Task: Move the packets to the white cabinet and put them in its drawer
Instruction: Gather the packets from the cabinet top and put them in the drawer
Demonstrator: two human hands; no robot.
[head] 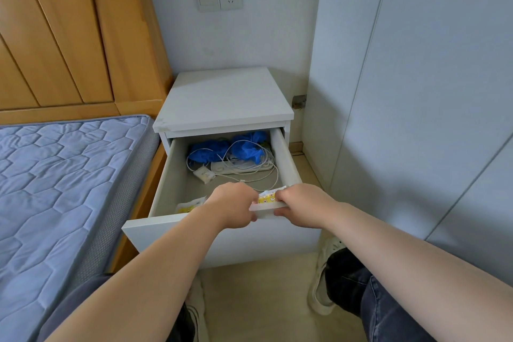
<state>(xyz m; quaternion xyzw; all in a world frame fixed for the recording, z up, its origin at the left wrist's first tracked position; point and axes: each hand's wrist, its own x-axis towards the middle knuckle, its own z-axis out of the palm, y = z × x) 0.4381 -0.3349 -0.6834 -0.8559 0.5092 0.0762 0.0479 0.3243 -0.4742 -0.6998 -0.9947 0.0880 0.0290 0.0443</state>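
Note:
The white cabinet [222, 100] stands between the bed and a wardrobe, and its drawer [166, 183] is pulled out. My left hand [236, 208] and my right hand [301, 209] both grip the top edge of the drawer front [172, 233], fingers curled over the rim and thumbs on the outer face. A yellow and white packet [266, 197] shows inside the drawer between my hands. Another yellow and white packet [191, 205] lies at the drawer's front left, partly hidden by my left wrist.
At the back of the drawer lie blue cloth [247, 148], white cables [249, 164] and a white power strip [238, 168]. A blue mattress [55, 189] on a wooden bed is to the left. White wardrobe doors [416, 119] stand on the right. My feet are on the floor below.

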